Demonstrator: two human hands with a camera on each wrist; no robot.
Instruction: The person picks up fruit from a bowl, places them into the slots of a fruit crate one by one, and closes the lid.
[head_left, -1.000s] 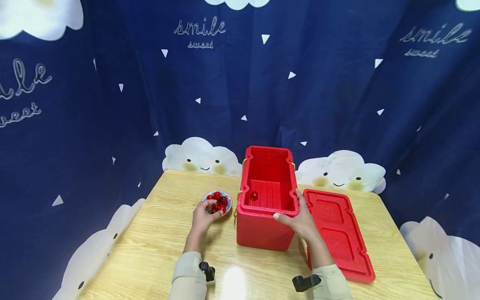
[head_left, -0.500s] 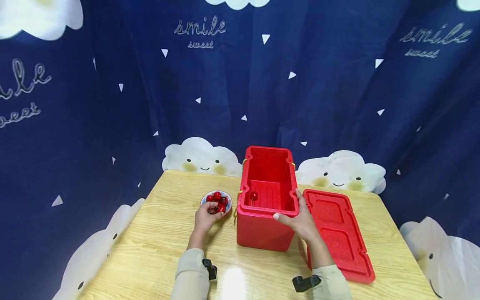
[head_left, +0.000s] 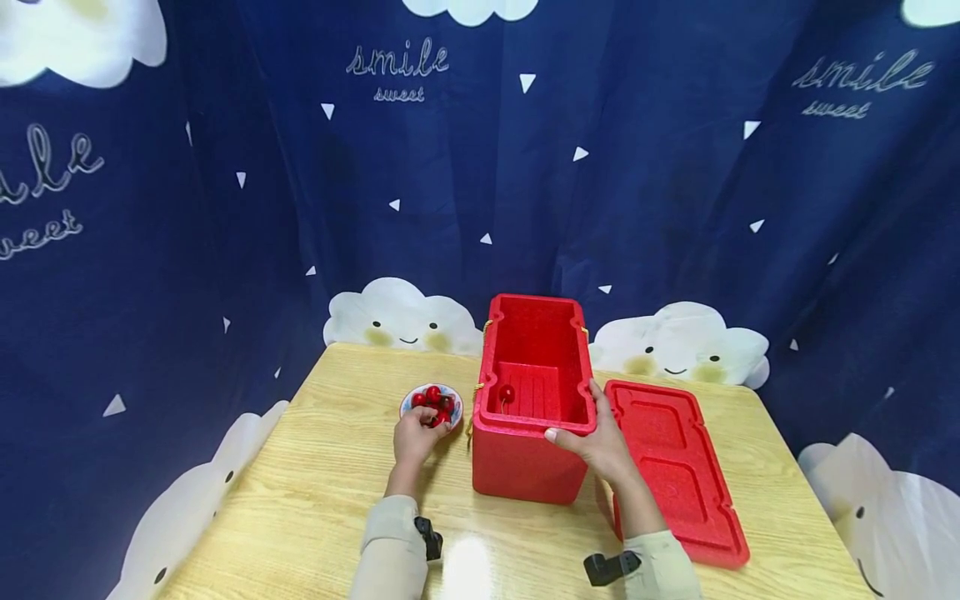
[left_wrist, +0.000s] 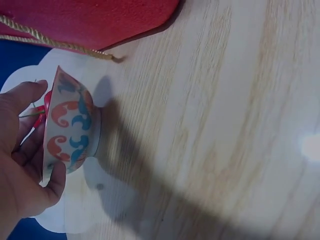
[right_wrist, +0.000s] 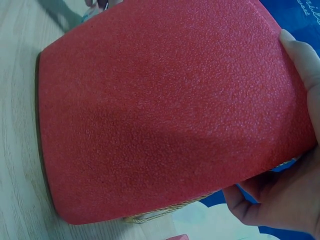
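Two hands work at a wooden table in front of a dark blue curtain with white clouds. The left hand is at the near edge of a small bowl, which stands on the table just left of a red box. In the left wrist view the fingers are curled over the rim of the bowl and the thumb lies against its painted outer side; something red with a thin stem shows between the fingers, but I cannot tell surely if it is pinched. The bowl holds several cherries, and its outside has orange and blue patterns. The right hand grips the near right corner of the red box: the thumb lies along the front rim and the fingers wrap the right side. In the right wrist view the same hand holds the rough foam wall of the box. The box is open and upright, and one cherry lies on its ribbed floor, near the left wall. A yellow cord hangs on the box's left side. The red lid lies flat on the table, just right of the box, with its inner side up.
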